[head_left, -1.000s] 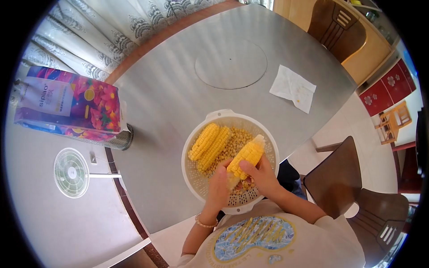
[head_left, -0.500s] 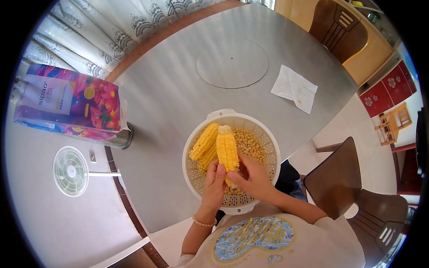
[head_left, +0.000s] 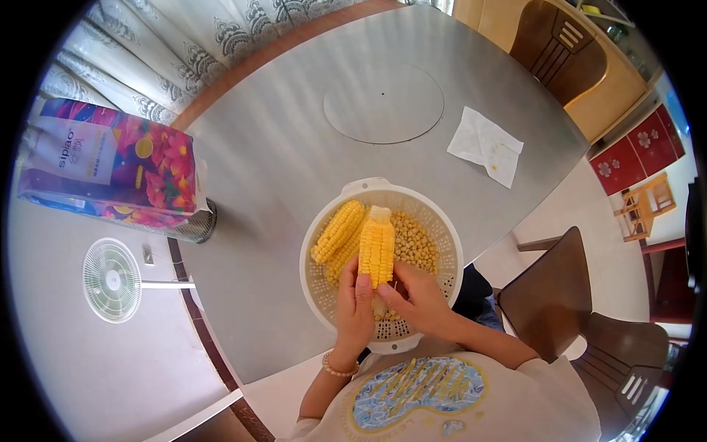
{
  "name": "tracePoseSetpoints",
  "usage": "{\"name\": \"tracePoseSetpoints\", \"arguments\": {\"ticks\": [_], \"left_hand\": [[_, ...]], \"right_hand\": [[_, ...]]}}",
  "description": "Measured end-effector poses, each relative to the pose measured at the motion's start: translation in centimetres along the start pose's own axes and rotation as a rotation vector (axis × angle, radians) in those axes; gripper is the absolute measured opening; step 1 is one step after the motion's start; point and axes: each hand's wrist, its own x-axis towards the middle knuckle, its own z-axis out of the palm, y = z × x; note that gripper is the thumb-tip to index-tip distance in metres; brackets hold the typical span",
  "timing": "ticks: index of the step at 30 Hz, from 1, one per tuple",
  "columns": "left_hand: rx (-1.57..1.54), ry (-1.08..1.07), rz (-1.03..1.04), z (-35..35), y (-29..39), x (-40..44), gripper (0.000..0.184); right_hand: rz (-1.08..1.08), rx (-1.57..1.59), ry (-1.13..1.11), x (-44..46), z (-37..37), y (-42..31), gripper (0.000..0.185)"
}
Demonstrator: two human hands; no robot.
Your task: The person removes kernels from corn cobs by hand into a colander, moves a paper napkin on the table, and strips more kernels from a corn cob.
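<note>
Both hands grip one yellow corn cob (head_left: 377,249) over a white perforated basket (head_left: 445,221). My left hand (head_left: 355,308) is wrapped round the cob's lower left side, thumb on the kernels. On the other side, my right hand (head_left: 418,296) has its thumb near the cob's bottom end, where a bare pale part shows. Its other fingers are partly hidden behind the cob. Two more cobs, one in front (head_left: 339,230) and one partly covered (head_left: 343,259), lie at the basket's left. Loose kernels (head_left: 416,244) cover much of the basket's bottom.
The basket stands near the edge of a grey table (head_left: 265,169). A stained white tissue (head_left: 486,146) lies at the upper right. Left are a colourful package (head_left: 118,162) on a mesh holder and a fan (head_left: 112,280). Brown chairs (head_left: 549,291) stand at the right.
The held cob has turned from a slant toward the right to nearly upright, and both hands have shifted with it. It now hides part of the cobs at the left.
</note>
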Motion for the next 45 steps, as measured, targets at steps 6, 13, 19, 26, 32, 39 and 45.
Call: {"name": "tracePoseSetpoints", "arguments": {"ticks": [6,13,19,26,32,39,45], "left_hand": [[-0.056,0.014,-0.094,0.0,1.0,-0.3,0.039],[0.048,0.086,0.043,0.4,0.2,-0.3,0.038],[0.098,0.071,0.068,0.4,-0.6,-0.5,0.038],[0.028,0.059,0.0,0.6,0.0,-0.4,0.038],[-0.004,0.098,0.02,0.7,0.2,-0.5,0.038],[-0.082,0.128,-0.098,0.2,-0.2,-0.3,0.04],[-0.329,0.099,-0.287,-0.3,0.3,0.0,0.046]], "right_hand": [[0.066,0.044,0.042,0.1,0.4,2.0,0.028],[-0.02,0.334,0.03,0.2,0.8,1.2,0.043],[0.04,0.213,-0.04,0.4,0.5,0.9,0.043],[0.132,0.203,-0.018,0.3,0.9,2.1,0.042],[-0.005,0.511,-0.108,0.4,0.6,1.3,0.048],[0.145,0.552,-0.087,0.3,0.6,2.3,0.048],[0.007,0.451,-0.066,0.6,0.2,2.0,0.043]]}}
